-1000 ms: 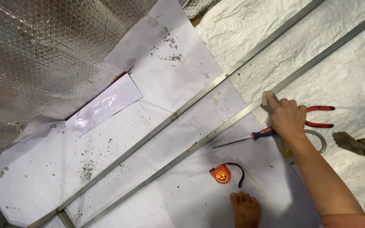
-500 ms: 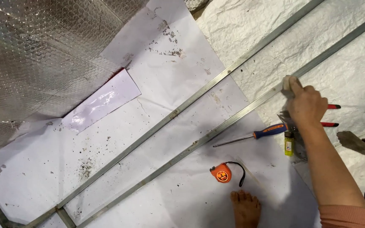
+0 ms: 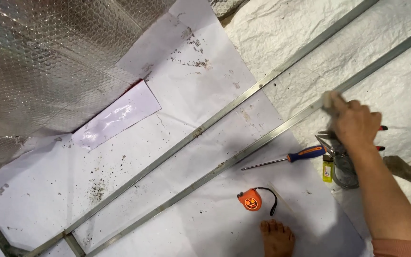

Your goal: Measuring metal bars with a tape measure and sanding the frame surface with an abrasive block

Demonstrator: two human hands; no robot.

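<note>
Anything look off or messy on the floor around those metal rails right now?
Dark debris specks litter the white sheet beside the metal rails. A bare foot stands close to the tape measure and screwdriver.

Two rails [image 3: 224, 112] [image 3: 262, 140] ran side by side from 7 toward 1 o'clock across the sheet [image 3: 177, 157]. Screwdriver [image 3: 286, 158] sat just at 5 o'clock of the nearer rail, tape measure [image 3: 251, 199] further toward 6, foot [image 3: 277, 236] below that.

No pkgs, signs or screens; just round label on orange tape measure [image 3: 250, 200].
</note>
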